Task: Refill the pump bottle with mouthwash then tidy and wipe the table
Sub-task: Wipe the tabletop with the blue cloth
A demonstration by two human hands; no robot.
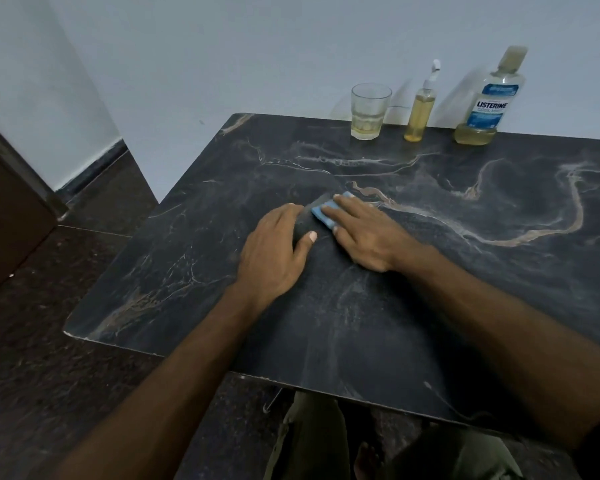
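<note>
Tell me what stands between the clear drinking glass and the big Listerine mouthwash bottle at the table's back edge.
In the head view, the slim clear pump bottle of yellow liquid stands between the clear drinking glass and the Listerine mouthwash bottle.

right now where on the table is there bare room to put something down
The wide right stretch of the table, between the right hand and the right edge, is bare. So are the near-left corner and the front strip beside the forearms. It is crowded along the back edge, where the glass, pump bottle and mouthwash bottle stand, and mid-table, where both hands work the blue cloth.
</note>
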